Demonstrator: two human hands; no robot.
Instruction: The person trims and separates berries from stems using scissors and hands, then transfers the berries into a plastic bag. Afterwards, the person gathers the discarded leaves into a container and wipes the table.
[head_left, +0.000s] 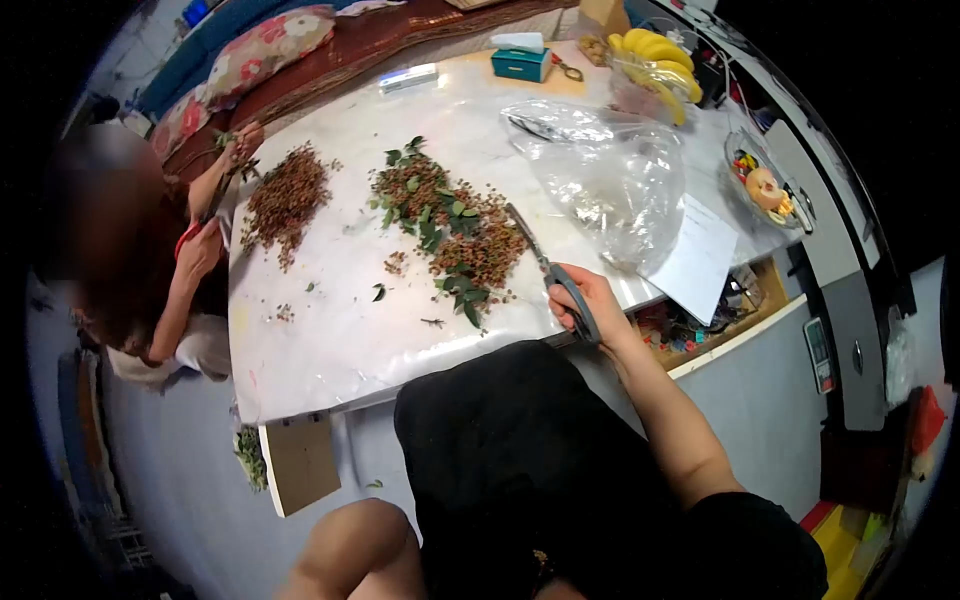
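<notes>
Left of the white table (330, 350), a co-worker (135, 290) is gripping red-handled scissors (187, 236); a berry heap (288, 200) is lying on the table's left, a leafy heap (450, 225) mid-table. Wearer's left hand, can't tell; the right hand (585, 298) is gripping grey scissors (543, 262) at the table's near edge.

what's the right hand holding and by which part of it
Scissors, held by the grey handles, in the right hand.
</notes>
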